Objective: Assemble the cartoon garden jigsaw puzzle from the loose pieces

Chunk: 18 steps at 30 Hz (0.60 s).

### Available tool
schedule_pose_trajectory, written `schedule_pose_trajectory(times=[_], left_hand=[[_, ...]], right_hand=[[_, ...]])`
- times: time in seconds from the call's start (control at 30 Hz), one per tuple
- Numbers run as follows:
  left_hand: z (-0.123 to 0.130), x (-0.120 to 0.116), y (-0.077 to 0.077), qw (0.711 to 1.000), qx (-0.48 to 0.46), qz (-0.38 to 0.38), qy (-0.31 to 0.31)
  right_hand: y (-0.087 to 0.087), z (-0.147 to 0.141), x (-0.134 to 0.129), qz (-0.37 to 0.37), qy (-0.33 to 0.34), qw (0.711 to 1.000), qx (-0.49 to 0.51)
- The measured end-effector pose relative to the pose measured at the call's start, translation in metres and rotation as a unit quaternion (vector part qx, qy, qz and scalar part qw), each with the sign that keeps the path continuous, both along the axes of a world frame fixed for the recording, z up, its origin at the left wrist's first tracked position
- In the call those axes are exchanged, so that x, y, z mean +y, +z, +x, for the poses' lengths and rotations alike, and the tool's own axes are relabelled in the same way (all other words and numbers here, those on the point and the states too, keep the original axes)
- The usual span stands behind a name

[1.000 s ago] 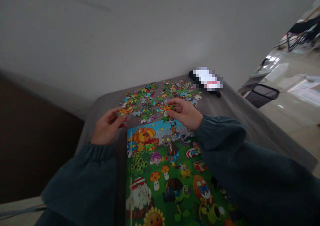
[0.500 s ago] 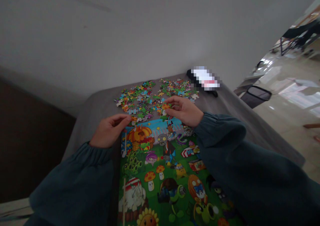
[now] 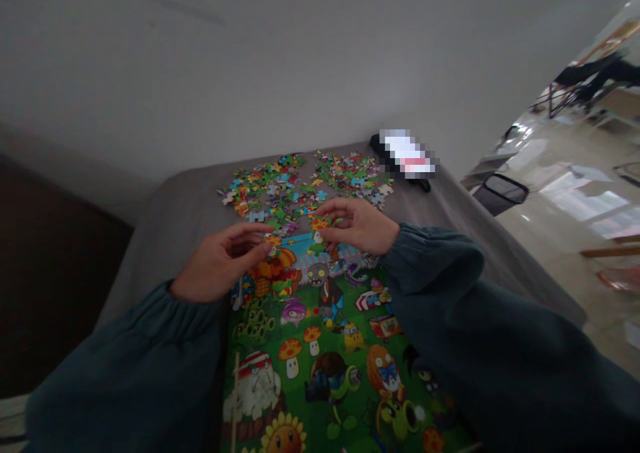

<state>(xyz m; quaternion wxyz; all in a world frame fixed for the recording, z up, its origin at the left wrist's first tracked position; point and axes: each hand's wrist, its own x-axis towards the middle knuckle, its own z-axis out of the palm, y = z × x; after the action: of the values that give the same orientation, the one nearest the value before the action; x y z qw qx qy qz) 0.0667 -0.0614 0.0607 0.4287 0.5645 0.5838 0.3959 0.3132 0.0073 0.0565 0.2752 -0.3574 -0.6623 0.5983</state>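
Observation:
My left hand [image 3: 217, 261] pinches an orange-and-white jigsaw piece [image 3: 273, 245] between thumb and fingertips, just above the top left of a printed cartoon picture [image 3: 320, 346]. Opposite it, my right hand [image 3: 364, 226] grips a green, orange and white jigsaw piece [image 3: 319, 231], which may be more than one piece joined. A short gap separates the two held pieces. Beneath them runs the picture's blue upper strip; farther down it shows a zombie, mushrooms and a sunflower on green. Loose jigsaw pieces [image 3: 275, 186] spread beyond my hands.
A grey cloth [image 3: 183, 206] covers the surface. At its far right lies a dark-cased phone [image 3: 407, 156] with a blurred bright screen. A pale wall [image 3: 300, 59] rises behind. To the right, beyond the edge, are a shiny floor [image 3: 555, 226] and a dark folding chair [image 3: 595, 79].
Both hands have come closer together over the picture's top strip, carrying their pieces: the left moved rightward, the right leftward. The whole view has shifted slightly.

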Motion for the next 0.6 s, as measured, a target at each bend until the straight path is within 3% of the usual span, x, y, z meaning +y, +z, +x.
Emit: schedule_pose_trajectory(times=[0.2,0.4,0.5,0.6], left_hand=[[0.002,-0.001,0.000,1.000,0.013,-0.006,0.010],[0.003,0.001,-0.002,0.999,-0.011,-0.002,0.043],[0.004,0.000,-0.002,0.998,-0.027,-0.017,0.057],[0.004,-0.001,-0.003,0.999,-0.013,-0.011,0.039]], right_hand=[[0.004,0.002,-0.011,0.024,0.107,0.993,-0.048],[0.008,-0.006,-0.044,0.107,0.298,0.935,-0.158],[0.005,-0.014,-0.059,0.109,0.323,0.928,-0.153],[0.001,-0.021,-0.070,0.100,0.306,0.936,-0.145]])
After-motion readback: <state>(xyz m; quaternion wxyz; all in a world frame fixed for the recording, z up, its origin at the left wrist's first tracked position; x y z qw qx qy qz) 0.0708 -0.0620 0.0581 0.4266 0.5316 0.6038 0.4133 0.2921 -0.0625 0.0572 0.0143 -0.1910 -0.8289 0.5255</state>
